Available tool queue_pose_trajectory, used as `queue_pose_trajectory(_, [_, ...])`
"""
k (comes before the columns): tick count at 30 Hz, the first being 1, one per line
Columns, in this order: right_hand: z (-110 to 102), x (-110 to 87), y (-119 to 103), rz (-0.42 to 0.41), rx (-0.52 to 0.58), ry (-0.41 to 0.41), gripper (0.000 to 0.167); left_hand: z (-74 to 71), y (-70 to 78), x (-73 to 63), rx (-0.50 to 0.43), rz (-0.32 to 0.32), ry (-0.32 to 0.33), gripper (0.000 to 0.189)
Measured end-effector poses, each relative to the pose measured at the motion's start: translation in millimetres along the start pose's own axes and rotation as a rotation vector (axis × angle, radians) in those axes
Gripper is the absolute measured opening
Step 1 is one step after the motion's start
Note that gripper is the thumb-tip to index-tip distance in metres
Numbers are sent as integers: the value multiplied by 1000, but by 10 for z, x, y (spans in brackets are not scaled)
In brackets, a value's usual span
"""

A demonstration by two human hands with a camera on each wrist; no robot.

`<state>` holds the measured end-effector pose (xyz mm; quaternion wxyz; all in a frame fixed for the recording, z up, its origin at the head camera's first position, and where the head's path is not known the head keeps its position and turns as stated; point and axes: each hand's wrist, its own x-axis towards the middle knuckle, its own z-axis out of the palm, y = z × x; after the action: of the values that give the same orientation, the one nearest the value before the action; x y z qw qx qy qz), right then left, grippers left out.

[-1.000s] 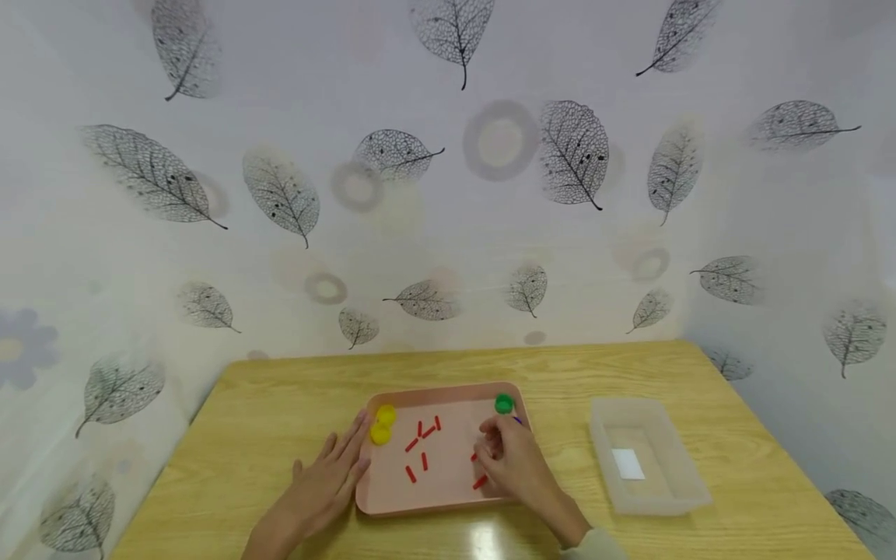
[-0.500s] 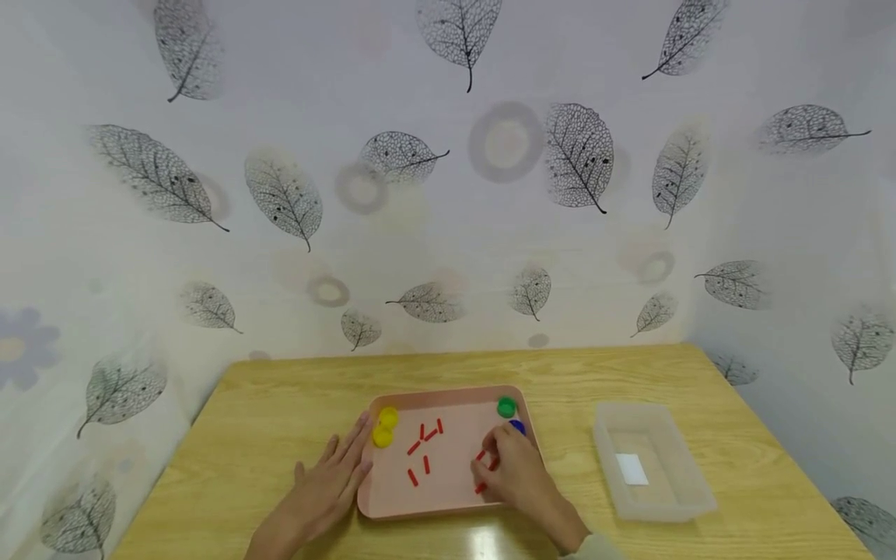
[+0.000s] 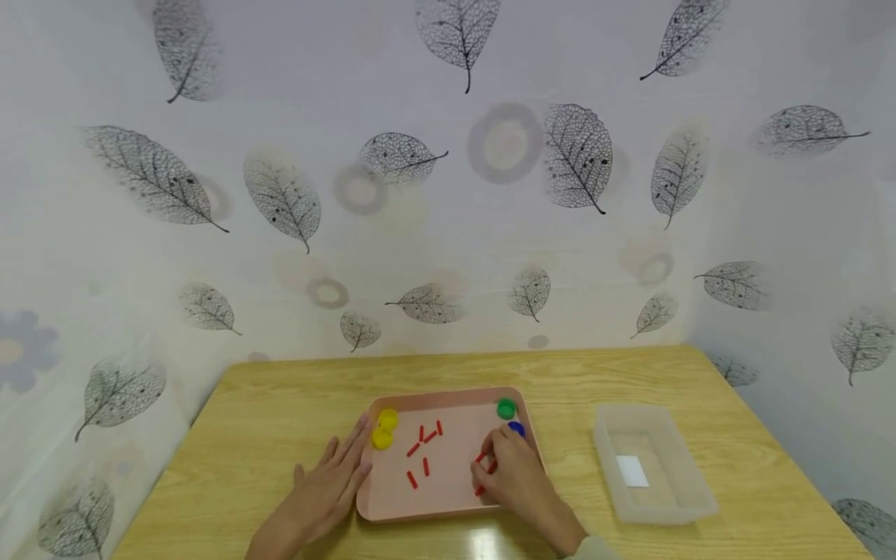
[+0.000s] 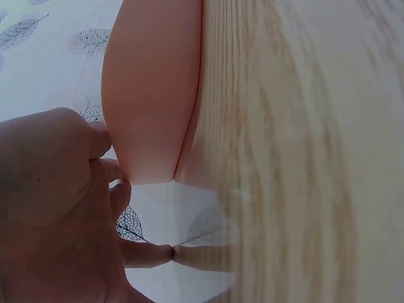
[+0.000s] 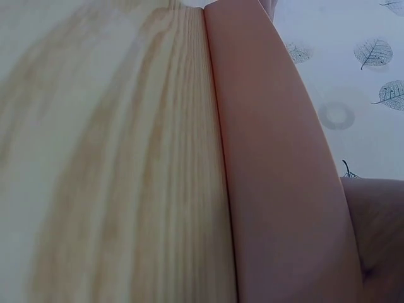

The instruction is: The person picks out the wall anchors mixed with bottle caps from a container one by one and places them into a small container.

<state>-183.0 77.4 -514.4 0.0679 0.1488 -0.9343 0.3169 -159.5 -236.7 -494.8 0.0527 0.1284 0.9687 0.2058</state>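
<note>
A pink tray (image 3: 448, 509) lies on the table, holding several short red sticks (image 3: 412, 479), two yellow round pieces (image 3: 383, 437), a green round cap (image 3: 506, 408) and a blue round piece (image 3: 516, 428). My left hand (image 3: 323, 486) rests with straight fingers against the tray's left side; in the left wrist view the fingertips touch its pink wall (image 4: 154, 95). Over the tray's right part, my right hand (image 3: 518, 474) has thumb and index finger curled together, pinching a red stick (image 3: 492, 466) low over the tray floor. More red shows beside the thumb, partly covered by the hand.
To the right of the tray stands a translucent plastic box (image 3: 654, 498) with a white label (image 3: 632, 470). The wooden table (image 3: 294, 397) ends at a leaf-patterned wall covering (image 3: 448, 233). In the right wrist view the tray's outer wall (image 5: 278, 151) fills the middle.
My right hand has lowered slightly toward the tray's front, its thumb and index finger drawing closer round the red sticks. More of the blue piece shows. The left hand has stayed at the tray's side.
</note>
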Motion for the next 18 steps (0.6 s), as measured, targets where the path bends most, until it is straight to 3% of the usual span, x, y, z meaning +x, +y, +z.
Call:
queue_pose_trajectory(10, [-27,7,-10,-13,2,13,22,-28,16,5,-3,-5,-4,60])
queue_pose_trajectory(18, [-34,16,13,-85,17,113,20,-19,24,3,-11,0,-8,60])
